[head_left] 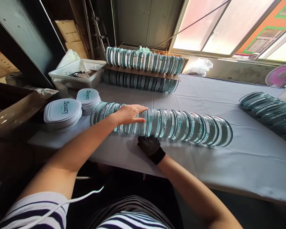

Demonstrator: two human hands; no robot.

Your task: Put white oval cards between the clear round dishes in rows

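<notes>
A long row of round, clear-walled pieces with teal and grey bands lies across the table in front of me, packed face to face on their edges. My left hand, bare, rests over the top of this row with fingers stretched out to the right and the thumb apart. Against the near side of the row is my right hand in a black mesh glove, its fingers curled in. What those fingers hold, if anything, is hidden. Two stacks of white cards with rounded outlines, a larger one and a smaller one, stand left of the row.
The table has a pale cloth. At the back, two rows of similar round pieces are layered with a cardboard sheet between. A white basket stands back left, another row at right, near a pink fan.
</notes>
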